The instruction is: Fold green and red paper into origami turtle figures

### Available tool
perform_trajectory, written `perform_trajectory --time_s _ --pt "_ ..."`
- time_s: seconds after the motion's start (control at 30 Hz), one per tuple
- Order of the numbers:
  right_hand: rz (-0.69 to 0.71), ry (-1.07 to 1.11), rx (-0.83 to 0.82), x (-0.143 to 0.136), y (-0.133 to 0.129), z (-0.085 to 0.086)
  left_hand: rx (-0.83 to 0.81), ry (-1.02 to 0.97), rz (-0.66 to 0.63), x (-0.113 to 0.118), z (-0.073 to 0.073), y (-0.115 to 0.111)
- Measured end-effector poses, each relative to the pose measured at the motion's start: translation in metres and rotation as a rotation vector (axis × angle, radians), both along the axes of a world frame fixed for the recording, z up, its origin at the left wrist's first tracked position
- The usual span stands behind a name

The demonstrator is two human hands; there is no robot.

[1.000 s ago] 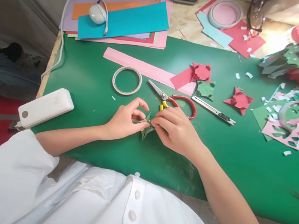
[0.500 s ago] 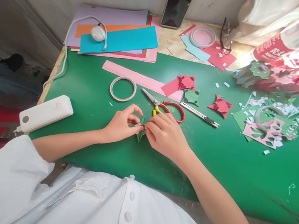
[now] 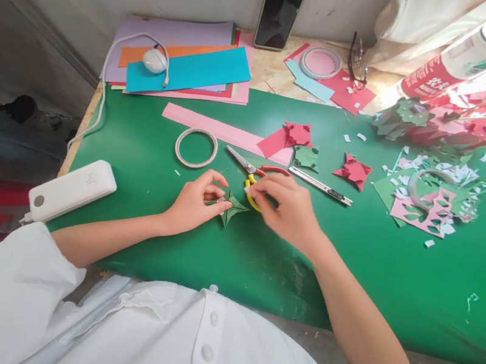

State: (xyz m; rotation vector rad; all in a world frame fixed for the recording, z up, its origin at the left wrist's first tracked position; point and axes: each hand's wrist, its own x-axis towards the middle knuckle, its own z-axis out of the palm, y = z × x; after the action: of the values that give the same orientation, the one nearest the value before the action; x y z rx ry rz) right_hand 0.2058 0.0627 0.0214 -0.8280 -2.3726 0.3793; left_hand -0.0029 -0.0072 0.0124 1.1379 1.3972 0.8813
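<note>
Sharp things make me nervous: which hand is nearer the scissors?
Right: the right hand is over the handle end of the scissors; the left hand is apart, to their left.

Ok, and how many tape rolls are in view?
3: one roll left of the scissors, a second roll on the coloured paper at the back, and a third roll among the paper scraps on the right. Others could be hidden under the scraps.
</note>
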Motion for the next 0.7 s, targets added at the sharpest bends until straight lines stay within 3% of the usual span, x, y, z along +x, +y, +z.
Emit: perform_trajectory --time_s 0.07,0.2,0.27,0.33,0.43,0.53,0.7 --pt "-0.156 -0.012 0.011 0.021 0.017 0.006 -0.011 -0.005 0.020 -0.001 -0.001 0.001" --pt "-0.636 -0.102 0.081 0.091 0.063 0.009 -0.026 -0.085 0.052 -0.001 -0.003 0.003" --pt "-1.071 -0.269 0.068 0.128 0.087 0.005 -0.018 -0.106 0.067 -0.001 -0.004 0.003" --pt "-1.390 -0.373 -0.015 0.159 0.106 -0.003 -0.006 -0.105 0.076 -0.001 -0.005 0.003" --pt "-1.613 -0.400 -0.077 0.186 0.125 -0.013 -0.006 -0.103 0.071 -0.001 -0.005 0.003" --pt "-1.775 -0.417 -0.167 0.194 0.138 -0.019 -0.016 -0.100 0.038 -0.002 -0.004 0.003" --pt "-1.820 -0.442 -0.292 0.191 0.148 -0.025 0.001 -0.071 0.005 -0.003 -0.002 0.004"
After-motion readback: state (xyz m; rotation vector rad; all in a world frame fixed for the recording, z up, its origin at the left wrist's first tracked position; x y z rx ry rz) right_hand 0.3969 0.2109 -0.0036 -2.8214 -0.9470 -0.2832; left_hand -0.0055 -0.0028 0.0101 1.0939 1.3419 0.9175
